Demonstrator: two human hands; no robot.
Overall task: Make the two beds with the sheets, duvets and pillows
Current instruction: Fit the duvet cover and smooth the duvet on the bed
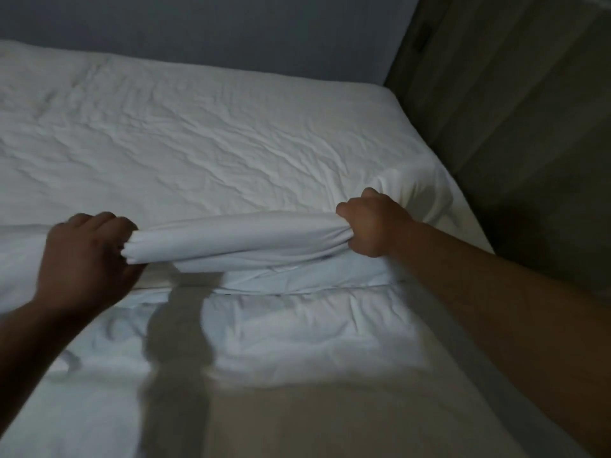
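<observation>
**Sheet edge held taut along the bed's near side**

The left hand point(89, 252) and right hand point(373, 226) each clench the white sheet point(231, 236), its bunched edge running left to right between them. The right hand is nearer the bed point(464, 223) corner.

The white sheet point(205, 133) lies wrinkled across the top of the mattress point(314, 322), its near edge gathered into a taut roll lifted just above the mattress's near side, its right end draped over the mattress's near right corner.
</observation>
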